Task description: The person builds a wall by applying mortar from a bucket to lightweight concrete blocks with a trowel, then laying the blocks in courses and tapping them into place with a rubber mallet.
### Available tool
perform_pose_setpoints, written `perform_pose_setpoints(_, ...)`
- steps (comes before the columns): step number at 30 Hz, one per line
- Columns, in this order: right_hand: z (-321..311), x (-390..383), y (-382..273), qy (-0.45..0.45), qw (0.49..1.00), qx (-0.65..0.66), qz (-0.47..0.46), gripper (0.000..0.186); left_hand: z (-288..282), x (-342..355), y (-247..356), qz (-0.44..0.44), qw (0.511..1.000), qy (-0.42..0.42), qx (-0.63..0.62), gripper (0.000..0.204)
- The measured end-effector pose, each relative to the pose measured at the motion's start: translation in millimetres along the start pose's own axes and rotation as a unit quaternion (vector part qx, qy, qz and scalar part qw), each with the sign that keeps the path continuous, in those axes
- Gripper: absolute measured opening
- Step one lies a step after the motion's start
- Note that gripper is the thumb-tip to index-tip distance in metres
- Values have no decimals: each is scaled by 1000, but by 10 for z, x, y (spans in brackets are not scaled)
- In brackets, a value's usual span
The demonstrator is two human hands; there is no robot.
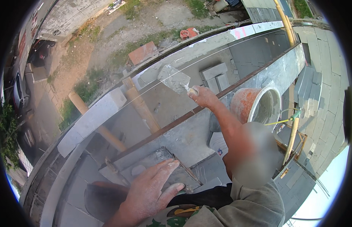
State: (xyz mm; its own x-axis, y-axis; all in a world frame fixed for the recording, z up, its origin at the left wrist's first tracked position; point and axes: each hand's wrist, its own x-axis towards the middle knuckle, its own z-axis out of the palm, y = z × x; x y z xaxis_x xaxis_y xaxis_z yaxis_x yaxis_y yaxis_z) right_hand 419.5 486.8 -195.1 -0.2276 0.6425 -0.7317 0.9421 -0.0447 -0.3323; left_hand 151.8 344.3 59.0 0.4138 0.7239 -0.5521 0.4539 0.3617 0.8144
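Note:
My right hand (203, 97) grips the handle of a trowel (174, 78), stretched out ahead of me. Grey mortar coats the flat blade, which is at the edge of the wet mortar bed (210, 47) along the wall top; whether it touches is hard to tell. A thin taut string passes by the blade. Dusty with mortar, my left hand (151, 191) hovers low in front of my body, thumb apart from the fingers, holding nothing. To the right of my right forearm stands an orange bucket (244, 104) with grey mortar inside.
Pale blocks (94, 115) sit on the curved wall at left. A long plank (183, 138) runs diagonally across, with bamboo poles (142, 106) beyond it. Grey blocks (215, 77) are stacked past the plank. Outside the wall, the ground (108, 49) lies far below.

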Motion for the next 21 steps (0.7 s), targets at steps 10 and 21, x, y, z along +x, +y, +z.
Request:
perform_pose_setpoints(10,242,-115,497,-38,851,477,218,46,46,124,40,-13,1000,-2,4,49)
perform_pose_setpoints(21,-169,548,1236,32,619,766,169,42,101,170,24,-4,1000,-11,10,50)
